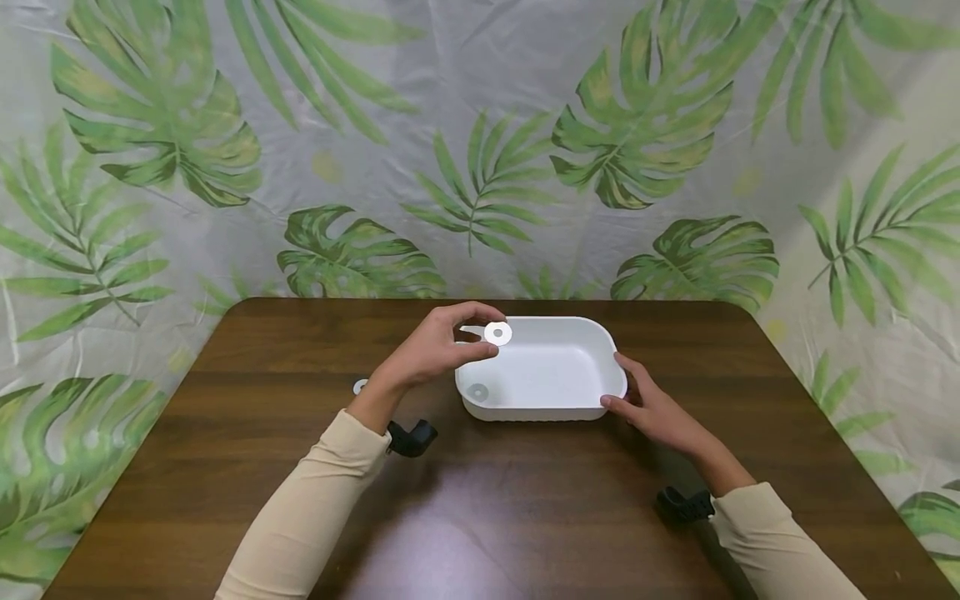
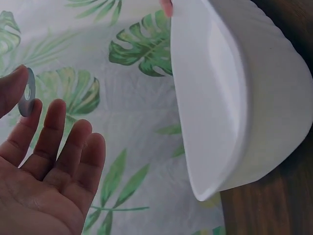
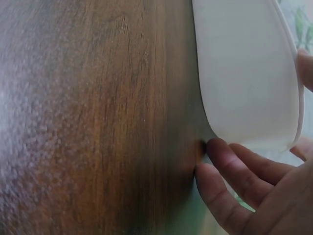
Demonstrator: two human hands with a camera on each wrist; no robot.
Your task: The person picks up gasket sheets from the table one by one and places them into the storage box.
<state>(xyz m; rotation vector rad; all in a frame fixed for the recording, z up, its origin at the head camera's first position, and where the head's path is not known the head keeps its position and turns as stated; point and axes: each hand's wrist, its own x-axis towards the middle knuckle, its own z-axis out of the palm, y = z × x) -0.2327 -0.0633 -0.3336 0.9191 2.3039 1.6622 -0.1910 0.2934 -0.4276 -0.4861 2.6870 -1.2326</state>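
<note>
1. Leaf-print curtain (image 1: 480,150) is hanging behind the dark wood table (image 1: 480,500) I'm watching remotely; a white tub (image 1: 543,400) is sitting mid-table.
2. Left hand (image 1: 435,346) is pinching a flat washer (image 1: 498,333) between thumb and forefinger, other fingers loose, and is holding it over the tub's left rim. Risk: with such a thin edge grip, the washer may be slipping out early.
3. A drop from there could be clipping the rim and rolling off across the table.
4. Right hand (image 1: 652,404) is bracing the tub's right end, fingers relaxed against the wall, not clamping. Risk: a nudge could be sliding the tub.
5. A second washer (image 1: 477,392) is lying inside the tub; another ring (image 1: 361,386) is lying on the table near the left wrist, where the sleeve could be sweeping it away.
</note>
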